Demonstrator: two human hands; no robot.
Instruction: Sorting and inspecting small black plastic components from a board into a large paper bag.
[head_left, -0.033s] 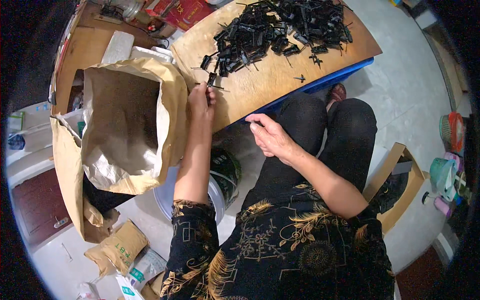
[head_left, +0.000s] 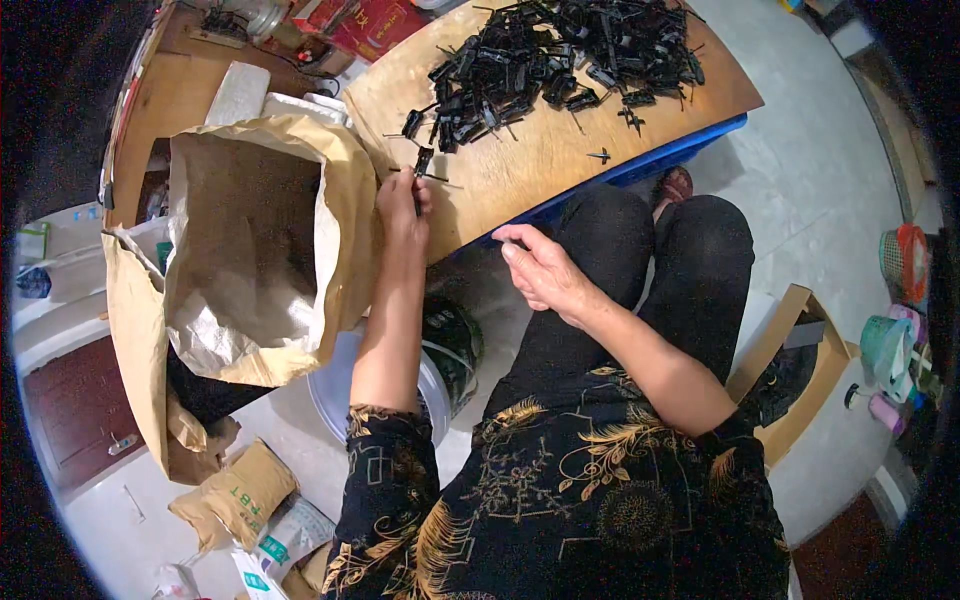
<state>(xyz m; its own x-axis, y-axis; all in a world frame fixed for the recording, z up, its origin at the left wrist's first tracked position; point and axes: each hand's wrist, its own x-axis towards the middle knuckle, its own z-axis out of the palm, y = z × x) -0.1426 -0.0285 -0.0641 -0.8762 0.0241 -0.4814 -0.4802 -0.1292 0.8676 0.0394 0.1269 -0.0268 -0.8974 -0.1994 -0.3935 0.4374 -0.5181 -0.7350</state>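
Note:
At the left edge of the wooden board my left hand (head_left: 404, 208) is closed on a small black plastic part (head_left: 424, 160) with thin rods sticking out. Over my lap, near the board's front corner, my right hand (head_left: 545, 270) is closed with thumb and forefinger pressed together. A tiny dark spot shows at its thumb tip, too small to name. A large heap of similar black plastic parts (head_left: 560, 60) covers the far side of the board. Two loose cross-shaped black pieces (head_left: 600, 156) lie nearer to me, apart from the heap.
The wooden board (head_left: 540, 165) rests on something blue (head_left: 640, 170). Just left of my left forearm stands a large open paper sack (head_left: 345, 220) with a pale lining. Below that forearm are a white bucket (head_left: 335, 385) and a dark bucket (head_left: 450, 340). A cardboard box (head_left: 790, 330) stands at right.

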